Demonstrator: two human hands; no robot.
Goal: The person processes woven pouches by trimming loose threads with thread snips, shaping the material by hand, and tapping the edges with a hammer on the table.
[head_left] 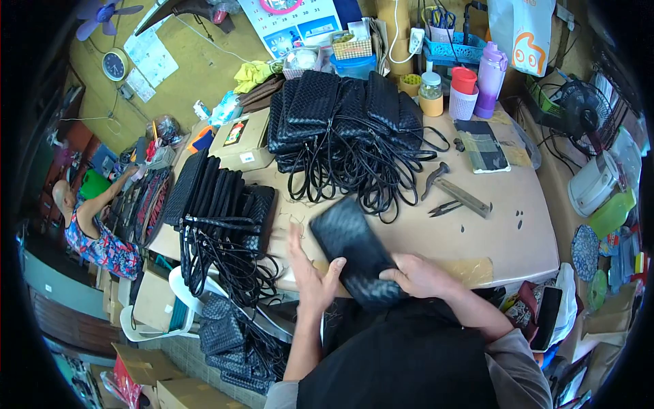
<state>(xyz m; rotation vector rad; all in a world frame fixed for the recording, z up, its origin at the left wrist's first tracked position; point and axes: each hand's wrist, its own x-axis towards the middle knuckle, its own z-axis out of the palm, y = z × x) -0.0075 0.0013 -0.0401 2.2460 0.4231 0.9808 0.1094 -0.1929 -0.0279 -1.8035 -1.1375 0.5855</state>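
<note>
A black woven pouch (354, 249) is held at a tilt over the front edge of the table. My right hand (415, 274) grips its lower right side, thumb on top. Beside its left side is my left hand (313, 276), fingers spread, with the thumb tip at the pouch's edge. Behind the pouch lies a big pile of black woven pouches (313, 102) with looped cords (340, 163). Another row of black pouches (211, 194), its straps hanging over the table edge, stands to the left.
On the table (518, 238) are pliers (446, 208), a hammer (434, 178), a metal-and-wood bar (463, 198), a notebook (482, 146), a cardboard box (243, 140) and a purple bottle (490, 78). More pouches (225, 334) lie on a chair. Another person (102, 232) is at far left.
</note>
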